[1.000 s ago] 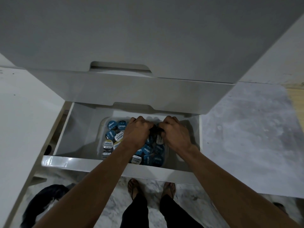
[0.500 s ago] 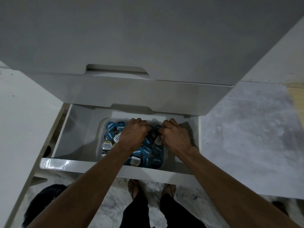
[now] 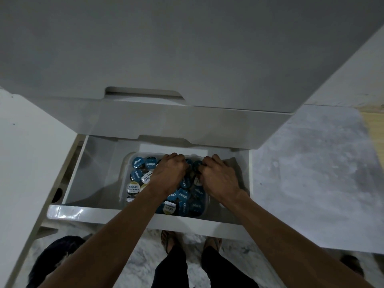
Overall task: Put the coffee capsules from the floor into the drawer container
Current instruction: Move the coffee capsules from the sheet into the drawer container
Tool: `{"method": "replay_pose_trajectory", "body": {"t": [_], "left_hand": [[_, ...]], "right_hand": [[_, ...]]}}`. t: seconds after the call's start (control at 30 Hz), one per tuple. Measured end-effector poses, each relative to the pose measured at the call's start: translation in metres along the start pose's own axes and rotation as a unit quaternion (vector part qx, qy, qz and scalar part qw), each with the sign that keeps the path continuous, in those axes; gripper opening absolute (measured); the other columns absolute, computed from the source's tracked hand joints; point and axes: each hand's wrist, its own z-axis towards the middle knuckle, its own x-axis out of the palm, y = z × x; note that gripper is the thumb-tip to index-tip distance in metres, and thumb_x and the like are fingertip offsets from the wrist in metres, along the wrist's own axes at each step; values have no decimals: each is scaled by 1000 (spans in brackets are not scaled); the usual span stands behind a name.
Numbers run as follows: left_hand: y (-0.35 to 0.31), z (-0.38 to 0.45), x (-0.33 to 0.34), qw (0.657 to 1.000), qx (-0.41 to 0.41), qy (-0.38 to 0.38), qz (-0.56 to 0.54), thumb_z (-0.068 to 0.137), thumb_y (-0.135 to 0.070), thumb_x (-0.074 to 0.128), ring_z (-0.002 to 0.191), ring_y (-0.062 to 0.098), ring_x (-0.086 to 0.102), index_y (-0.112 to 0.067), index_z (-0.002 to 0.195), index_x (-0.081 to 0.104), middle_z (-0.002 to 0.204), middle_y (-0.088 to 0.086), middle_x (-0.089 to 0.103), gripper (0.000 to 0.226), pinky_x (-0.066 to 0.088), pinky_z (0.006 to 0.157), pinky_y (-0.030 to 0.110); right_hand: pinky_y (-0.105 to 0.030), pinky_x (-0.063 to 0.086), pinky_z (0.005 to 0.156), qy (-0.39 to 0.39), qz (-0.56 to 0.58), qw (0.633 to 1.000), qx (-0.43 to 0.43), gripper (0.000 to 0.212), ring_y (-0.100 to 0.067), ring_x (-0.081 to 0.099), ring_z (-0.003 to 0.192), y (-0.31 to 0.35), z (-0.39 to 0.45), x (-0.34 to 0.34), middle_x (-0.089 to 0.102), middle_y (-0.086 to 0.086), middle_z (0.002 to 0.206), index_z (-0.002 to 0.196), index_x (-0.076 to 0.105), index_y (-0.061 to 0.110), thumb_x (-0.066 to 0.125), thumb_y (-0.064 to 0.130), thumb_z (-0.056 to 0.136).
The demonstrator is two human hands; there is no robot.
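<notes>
Person: both forearms bare, no sleeves in view. Left hand (image 3: 169, 174) and right hand (image 3: 218, 177) bare, ungloved. Dark trousers (image 3: 193, 267). Open-toed sandals (image 3: 167, 239) on both feet

White drawer (image 3: 93, 163) pulled open, under two closed drawer fronts. Clear plastic container (image 3: 124, 173) sits on the drawer bottom, right of centre, heaped with blue and white coffee capsules (image 3: 137, 163). Marble floor (image 3: 311, 173) below; two sandalled feet (image 3: 168, 239) stand on it.
</notes>
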Motion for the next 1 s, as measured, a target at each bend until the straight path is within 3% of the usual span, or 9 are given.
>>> {"method": "replay_pose_trajectory", "body": {"t": [0.23,0.6,0.9,1.0], "left_hand": [[3,-5,1,999,-21,-20,-38,90,-18,56,95,23,59,-15,94,72,98,2,66,17,41,88,37],[2,-12,-9,995,-70,-26,-73,90,-29,58,101,22,59,-20,108,70,108,0,67,23,46,91,39],[-1,-33,-24,977,-109,-87,-160,88,-34,65,99,23,65,-18,110,69,108,1,71,27,56,82,40],[-2,-46,-35,961,-121,-128,-214,84,-30,71,95,23,67,-14,106,71,105,5,72,27,57,81,39]], "right_hand": [[-36,49,74,-25,10,1000,13,25,-24,49,110,0,2,4,59,-4,115,110,66,16,63,20,86],[-37,53,76,-15,60,998,32,29,-21,47,111,1,0,0,57,-1,118,118,62,19,53,28,92],[-31,49,77,-46,142,987,64,32,-19,50,110,13,-7,-8,58,2,119,123,61,24,54,36,94],[-35,52,83,-80,194,975,77,35,-22,53,112,25,-11,-13,61,-3,119,124,61,21,60,33,92]]}}
